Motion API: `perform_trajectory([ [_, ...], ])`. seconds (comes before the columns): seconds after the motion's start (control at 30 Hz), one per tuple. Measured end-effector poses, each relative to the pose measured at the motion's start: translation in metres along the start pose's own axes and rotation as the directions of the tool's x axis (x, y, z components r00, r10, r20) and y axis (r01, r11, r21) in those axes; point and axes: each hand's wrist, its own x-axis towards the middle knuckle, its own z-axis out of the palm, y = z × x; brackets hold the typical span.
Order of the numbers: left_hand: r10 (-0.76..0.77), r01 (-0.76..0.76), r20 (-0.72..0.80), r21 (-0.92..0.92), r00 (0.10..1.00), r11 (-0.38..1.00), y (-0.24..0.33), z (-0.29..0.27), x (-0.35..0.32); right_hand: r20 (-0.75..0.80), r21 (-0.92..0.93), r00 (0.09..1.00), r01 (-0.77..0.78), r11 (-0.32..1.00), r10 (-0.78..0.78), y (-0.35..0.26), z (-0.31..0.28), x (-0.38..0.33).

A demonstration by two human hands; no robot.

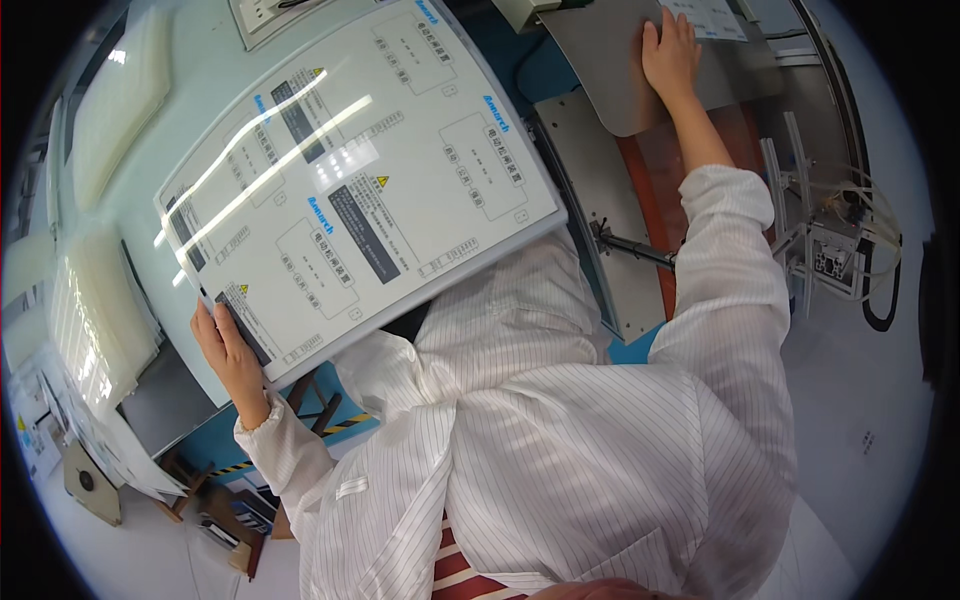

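Observation:
A thick stack of clear-topped printed sheets (pixel 300 215), white with dark blocks, line diagrams and yellow warning triangles, lies at an angle before me, its near edge over my lap. My left hand (pixel 230 355) rests at its near left corner, fingers stretched out along the edge and thumb beside the top sheet. Off to the right, my right hand (pixel 672 58) lies with extended fingers on a smooth grey metal plate (pixel 620 85). Just beyond those fingers is a small white and blue printed sheet (pixel 708 18); whether they touch it, I cannot tell.
Piles of pale translucent sheets (pixel 95 310) line the left side of the glass-like tabletop (pixel 195 60). A metal bracket with cables and a boxy unit (pixel 835 255) stands at the right. Below the table's left end are folders (pixel 250 512) and a striped floor line (pixel 350 424).

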Motion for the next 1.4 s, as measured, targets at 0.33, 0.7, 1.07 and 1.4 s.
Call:
perform_trajectory([
  [0.33, -0.079, 0.066, -0.119, -0.112, 0.99, 0.992, -0.007, 0.004, -0.003, -0.003, -0.098, 0.988, -0.152, 0.983, 0.153, 0.039, 0.033, 0.031],
  [0.7, -0.177, 0.143, -0.095, -0.289, 0.98, 0.947, -0.004, 0.006, -0.005, 0.087, -0.134, 0.934, -0.333, 0.933, 0.346, 0.036, 0.03, 0.044],
  [1.07, -0.192, 0.141, -0.107, -0.362, 0.976, 0.922, -0.004, 0.008, -0.004, 0.249, -0.202, 0.912, -0.281, 0.938, 0.327, 0.012, -0.002, 0.07],
  [1.4, -0.179, 0.126, -0.125, -0.35, 0.976, 0.928, 0.0, 0.007, -0.002, 0.719, -0.216, 0.617, -0.236, 0.947, 0.318, -0.003, -0.035, 0.136],
])
